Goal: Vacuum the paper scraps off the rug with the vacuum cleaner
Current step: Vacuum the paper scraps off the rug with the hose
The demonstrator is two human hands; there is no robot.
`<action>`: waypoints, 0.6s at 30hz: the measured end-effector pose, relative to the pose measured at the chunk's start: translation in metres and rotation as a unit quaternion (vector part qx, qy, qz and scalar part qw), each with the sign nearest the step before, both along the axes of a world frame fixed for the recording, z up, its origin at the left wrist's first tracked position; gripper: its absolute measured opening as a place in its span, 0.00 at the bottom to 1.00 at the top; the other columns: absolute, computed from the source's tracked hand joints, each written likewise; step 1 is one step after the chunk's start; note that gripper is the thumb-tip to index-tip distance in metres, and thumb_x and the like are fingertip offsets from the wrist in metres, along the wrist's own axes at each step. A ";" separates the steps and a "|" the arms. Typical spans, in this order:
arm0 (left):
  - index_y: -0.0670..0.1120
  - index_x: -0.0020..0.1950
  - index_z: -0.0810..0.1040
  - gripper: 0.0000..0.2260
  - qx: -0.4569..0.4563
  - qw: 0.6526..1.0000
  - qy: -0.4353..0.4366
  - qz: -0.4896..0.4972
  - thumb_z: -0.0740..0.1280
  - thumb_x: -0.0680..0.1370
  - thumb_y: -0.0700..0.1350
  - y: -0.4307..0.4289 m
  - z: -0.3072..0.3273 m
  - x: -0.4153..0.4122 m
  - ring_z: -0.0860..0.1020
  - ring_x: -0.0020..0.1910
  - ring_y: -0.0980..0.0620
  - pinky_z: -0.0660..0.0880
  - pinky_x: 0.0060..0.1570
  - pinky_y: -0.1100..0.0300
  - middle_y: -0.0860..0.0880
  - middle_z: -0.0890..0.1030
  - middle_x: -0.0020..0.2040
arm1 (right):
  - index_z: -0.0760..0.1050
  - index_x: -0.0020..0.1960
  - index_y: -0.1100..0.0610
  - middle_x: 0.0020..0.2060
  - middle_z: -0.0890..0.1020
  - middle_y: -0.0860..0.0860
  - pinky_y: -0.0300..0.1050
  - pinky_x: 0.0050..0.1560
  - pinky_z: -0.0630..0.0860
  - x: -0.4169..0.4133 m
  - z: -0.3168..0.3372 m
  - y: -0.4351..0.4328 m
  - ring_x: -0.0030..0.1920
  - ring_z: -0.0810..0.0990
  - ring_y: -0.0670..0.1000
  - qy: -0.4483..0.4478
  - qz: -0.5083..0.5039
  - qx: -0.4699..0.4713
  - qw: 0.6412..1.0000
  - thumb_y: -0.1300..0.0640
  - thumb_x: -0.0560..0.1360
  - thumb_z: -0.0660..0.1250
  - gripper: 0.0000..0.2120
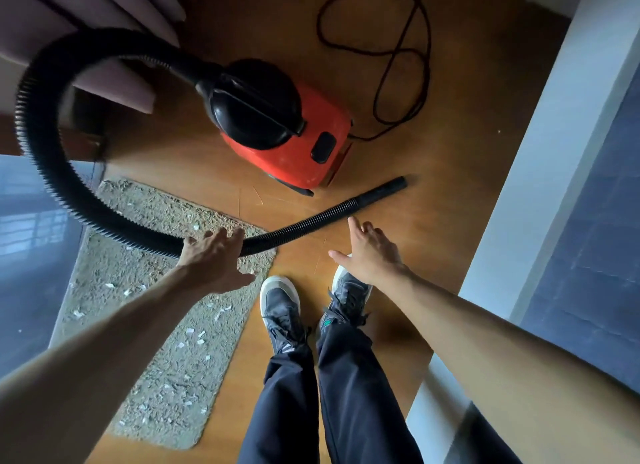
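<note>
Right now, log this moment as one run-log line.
step: hose not yet gripped | left hand: open, at hose | right hand: open, near nozzle | paper scraps: on rug | vacuum cleaner: on floor

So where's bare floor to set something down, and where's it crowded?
Bare wood floor lies between the nozzle and the pale wall on the right, and between the vacuum cleaner and the far edge of the rug. Crowded: the cord loops behind the vacuum, the paper scraps across the rug, the hose over its corner.

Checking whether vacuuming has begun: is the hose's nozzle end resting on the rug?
No, the nozzle lies on the wooden floor beside the red vacuum cleaner, clear of the rug.
</note>
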State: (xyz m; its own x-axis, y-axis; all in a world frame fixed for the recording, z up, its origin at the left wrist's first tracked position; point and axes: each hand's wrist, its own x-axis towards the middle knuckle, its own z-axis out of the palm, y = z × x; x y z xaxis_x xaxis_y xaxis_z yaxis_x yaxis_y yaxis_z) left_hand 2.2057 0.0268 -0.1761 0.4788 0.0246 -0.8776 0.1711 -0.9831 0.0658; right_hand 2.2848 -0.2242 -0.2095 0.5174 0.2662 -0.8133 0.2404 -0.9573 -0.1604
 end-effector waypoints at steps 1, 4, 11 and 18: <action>0.47 0.70 0.63 0.35 -0.003 1.000 0.001 -0.004 0.71 0.72 0.64 -0.001 -0.012 -0.003 0.76 0.59 0.45 0.75 0.59 0.44 0.45 0.74 0.62 | 0.51 0.77 0.57 0.68 0.69 0.59 0.54 0.56 0.75 -0.004 -0.011 0.000 0.64 0.72 0.59 0.004 -0.001 0.001 1.000 0.37 0.77 0.61 0.39; 0.47 0.70 0.64 0.35 -0.002 1.000 -0.006 -0.022 0.71 0.72 0.64 -0.001 -0.046 -0.007 0.75 0.60 0.45 0.73 0.61 0.43 0.45 0.73 0.62 | 0.54 0.75 0.58 0.65 0.71 0.59 0.53 0.54 0.76 -0.014 -0.044 -0.001 0.62 0.74 0.59 0.014 -0.007 0.006 1.000 0.37 0.76 0.62 0.37; 0.46 0.71 0.65 0.35 -0.009 0.999 -0.034 -0.034 0.72 0.72 0.62 -0.013 -0.109 -0.009 0.73 0.62 0.43 0.73 0.60 0.45 0.42 0.73 0.64 | 0.58 0.73 0.60 0.66 0.71 0.60 0.53 0.55 0.73 -0.026 -0.112 -0.002 0.63 0.73 0.61 0.045 -0.066 0.008 0.997 0.35 0.76 0.60 0.36; 0.45 0.70 0.65 0.31 -0.060 0.996 -0.061 0.019 0.72 0.74 0.57 -0.038 -0.160 -0.016 0.79 0.49 0.43 0.78 0.45 0.48 0.41 0.77 0.58 | 0.69 0.64 0.59 0.52 0.78 0.55 0.47 0.47 0.80 -0.012 -0.173 0.032 0.49 0.79 0.53 0.211 -0.647 0.023 0.732 0.37 0.78 0.60 0.27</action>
State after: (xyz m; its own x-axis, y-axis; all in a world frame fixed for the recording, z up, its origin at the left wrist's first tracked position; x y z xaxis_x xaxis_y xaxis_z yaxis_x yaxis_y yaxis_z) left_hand 2.1894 -0.0110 -0.3358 0.5832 -0.0572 -0.8103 0.1920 -0.9596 0.2059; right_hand 2.2729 -0.1921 -0.3828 0.0668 -0.1930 -0.9789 -0.9439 -0.3303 0.0007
